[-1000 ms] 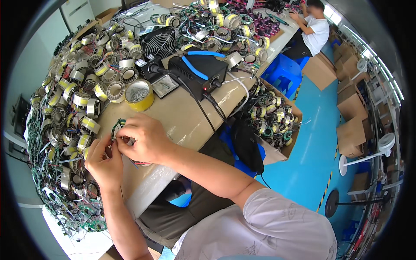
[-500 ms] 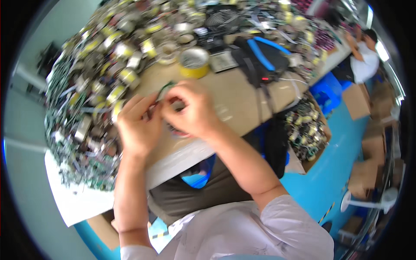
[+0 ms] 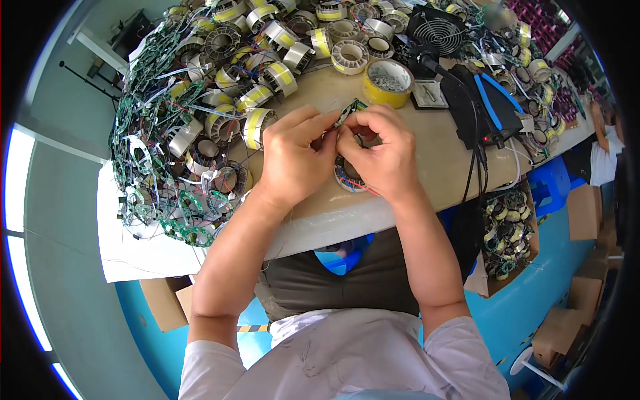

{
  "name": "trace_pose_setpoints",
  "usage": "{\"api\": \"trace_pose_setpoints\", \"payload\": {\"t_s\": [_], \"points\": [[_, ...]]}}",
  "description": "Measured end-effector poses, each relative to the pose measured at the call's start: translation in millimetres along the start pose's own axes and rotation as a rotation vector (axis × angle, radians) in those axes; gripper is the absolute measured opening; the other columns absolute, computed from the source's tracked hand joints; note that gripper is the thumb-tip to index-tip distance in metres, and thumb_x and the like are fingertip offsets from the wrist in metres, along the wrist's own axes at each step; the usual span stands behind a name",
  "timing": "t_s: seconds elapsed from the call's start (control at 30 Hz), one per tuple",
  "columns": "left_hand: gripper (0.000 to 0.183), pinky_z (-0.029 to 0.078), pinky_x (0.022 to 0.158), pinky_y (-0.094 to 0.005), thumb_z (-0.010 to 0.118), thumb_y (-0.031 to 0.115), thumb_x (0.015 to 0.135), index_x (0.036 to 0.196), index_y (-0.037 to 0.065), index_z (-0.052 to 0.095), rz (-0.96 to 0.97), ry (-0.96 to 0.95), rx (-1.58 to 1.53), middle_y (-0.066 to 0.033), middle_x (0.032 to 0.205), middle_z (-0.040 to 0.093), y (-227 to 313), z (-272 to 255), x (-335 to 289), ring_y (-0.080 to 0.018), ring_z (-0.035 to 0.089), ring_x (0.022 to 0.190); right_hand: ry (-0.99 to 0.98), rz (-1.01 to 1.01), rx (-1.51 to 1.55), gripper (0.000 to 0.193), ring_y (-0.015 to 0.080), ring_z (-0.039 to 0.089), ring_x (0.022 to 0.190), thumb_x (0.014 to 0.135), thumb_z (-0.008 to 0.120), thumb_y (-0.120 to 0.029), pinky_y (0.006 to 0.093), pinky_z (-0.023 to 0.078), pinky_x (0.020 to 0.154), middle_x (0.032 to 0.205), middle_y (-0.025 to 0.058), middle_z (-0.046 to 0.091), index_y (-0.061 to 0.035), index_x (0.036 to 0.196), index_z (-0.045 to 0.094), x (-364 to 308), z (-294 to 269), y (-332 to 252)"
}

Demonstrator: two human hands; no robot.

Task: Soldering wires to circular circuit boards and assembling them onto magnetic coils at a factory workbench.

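Note:
Close together over the front of the table, both hands pinch a small green circuit board [image 3: 350, 110], its edge showing between the fingertips. My left hand [image 3: 293, 157] is closed on it from the left. Thumb and bent fingers of my right hand [image 3: 390, 150] grip it from the right. Much of the board is hidden by the fingers. Below, partly covered by the right hand, a ring-shaped motor coil [image 3: 347, 175] with red and blue wires lies on the tabletop. Just left of my left hand stands a yellow-banded metal ring [image 3: 259, 129].
Many ring coils [image 3: 280, 79] and tangled green boards [image 3: 190, 203] heap the table's left and back. A yellow tub [image 3: 388, 83] stands beyond my hands. Rightward are a black box [image 3: 477, 110], a blue-handled tool [image 3: 497, 101] and a fan [image 3: 437, 33]. A carton [image 3: 510, 233] holds coils; a co-worker [image 3: 605, 157] sits far right.
The view has swung left and sharpened, so the table and both hands appear farther right. Both hands stay together at the board, and the wired coil below them shows more plainly.

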State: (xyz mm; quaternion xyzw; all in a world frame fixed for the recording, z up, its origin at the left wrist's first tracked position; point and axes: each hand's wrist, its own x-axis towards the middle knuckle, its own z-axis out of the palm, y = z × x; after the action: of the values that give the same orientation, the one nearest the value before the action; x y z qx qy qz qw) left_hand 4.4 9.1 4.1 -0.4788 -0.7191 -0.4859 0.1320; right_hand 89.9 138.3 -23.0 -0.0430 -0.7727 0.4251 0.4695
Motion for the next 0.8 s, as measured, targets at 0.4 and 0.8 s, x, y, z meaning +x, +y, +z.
{"api": "trace_pose_setpoints", "payload": {"t_s": [0.4, 0.8], "points": [[0.016, 0.043, 0.051, -0.0277, 0.073, -0.002, 0.079, 0.095, -0.001, 0.072, -0.234, -0.055, -0.003, -0.0075, 0.077, 0.070, -13.2, -3.7, 1.8, -0.0092, 0.054, 0.054, -0.112, -0.120, -0.246, 0.046, 0.0331, 0.063, 0.091, 0.081, 0.083, -0.039, 0.0428, 0.051, 0.081, 0.096, 0.0136, 0.067, -0.0016, 0.104, 0.069, -1.7, -39.3, -44.0], [0.023, 0.044, 0.054, -0.0343, 0.077, 0.018, 0.080, 0.087, -0.003, 0.070, -0.254, -0.049, -0.063, -0.0124, 0.071, 0.061, -16.9, -6.5, 7.5, -0.0194, 0.055, 0.056, -0.320, 0.012, -0.570, 0.022, 0.0387, 0.061, 0.107, 0.081, 0.074, -0.009, 0.0452, 0.051, 0.092, 0.115, 0.0218, 0.062, 0.0048, 0.096, 0.066, -31.1, -34.8, -77.7]]}}
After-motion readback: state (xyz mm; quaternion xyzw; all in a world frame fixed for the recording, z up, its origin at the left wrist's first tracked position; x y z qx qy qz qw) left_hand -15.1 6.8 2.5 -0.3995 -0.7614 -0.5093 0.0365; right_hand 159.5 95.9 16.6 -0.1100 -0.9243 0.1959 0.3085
